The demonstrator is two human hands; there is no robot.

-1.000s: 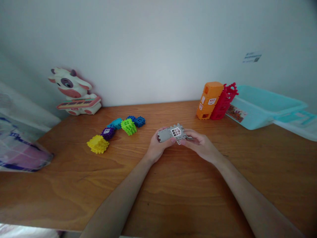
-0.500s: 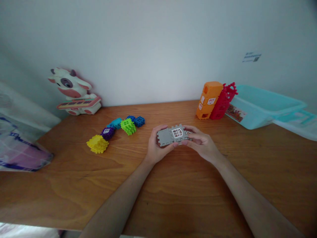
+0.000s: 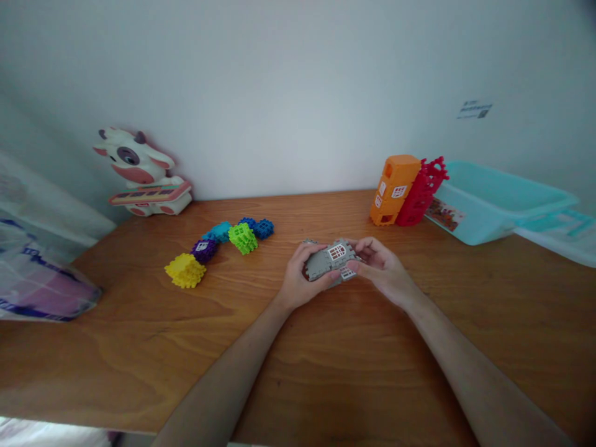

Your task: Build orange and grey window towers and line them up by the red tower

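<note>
Grey interlocking building panels (image 3: 320, 263), joined together and fitted with white lattice windows, are held between my hands over the wooden table. My left hand (image 3: 298, 278) is closed around their left end, its thumb along the near edge. At the right end, my right hand (image 3: 382, 269) grips the panels between thumb and fingers, close to the lower white window (image 3: 346, 272). The underside of the grey piece is hidden, and the fingertips behind it show only in part.
Yellow (image 3: 185, 270), purple (image 3: 203, 249), light blue, green (image 3: 243, 239) and dark blue panel stacks lie left. An orange block tower (image 3: 395, 189) and a red one (image 3: 421, 195) stand back right beside a turquoise bin (image 3: 488, 217). A cow toy keyboard (image 3: 149, 195) and plastic-wrapped package (image 3: 46, 285) stand left.
The grey panels have been tilted and moved slightly right, so a second white window now shows on the near side. My left hand has shifted right with them.
</note>
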